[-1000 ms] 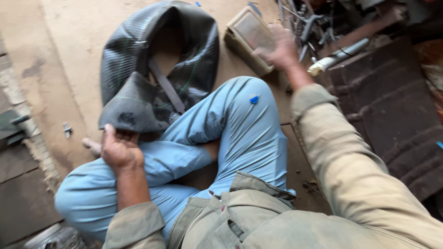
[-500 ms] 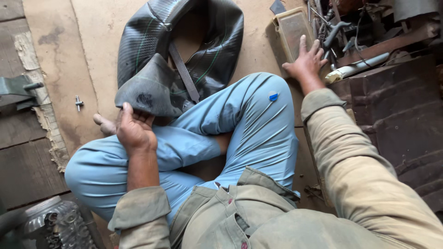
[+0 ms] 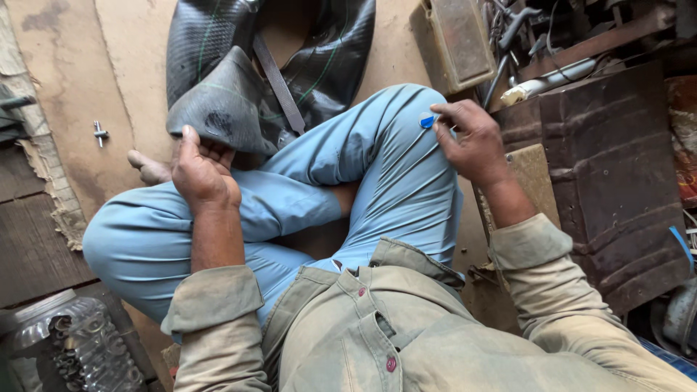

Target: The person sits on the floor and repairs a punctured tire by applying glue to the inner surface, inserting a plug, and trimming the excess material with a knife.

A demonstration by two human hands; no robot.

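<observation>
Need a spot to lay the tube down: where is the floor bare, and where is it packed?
Bare floor lies left of the inner tube, around the small metal valve. Crowded: metal box and scrap parts, upper right.

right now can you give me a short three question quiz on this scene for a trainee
1. True or false: the left hand grips the edge of the black rubber inner tube.
2. Which thing does the right hand pinch at the knee? A) small blue piece B) metal bolt C) plastic jar
3. Fill in: the bolt lies on the ____ of the tube, seen from the head camera.

Key: 1 true; 2 A; 3 left
</observation>
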